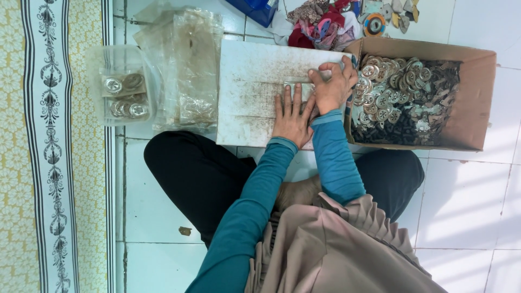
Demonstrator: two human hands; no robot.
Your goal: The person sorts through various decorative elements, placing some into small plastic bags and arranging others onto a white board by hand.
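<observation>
A brown cardboard box sat open on the right, full of small metal pieces. On the left lay a pile of clear plastic bags. Beside it, a clear bag of silver rings lay flat.

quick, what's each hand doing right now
left hand: open, flat on the white board
right hand: fingers curled over a small clear packet

A board lies on the floor, a box of buttons right, bags left.
</observation>
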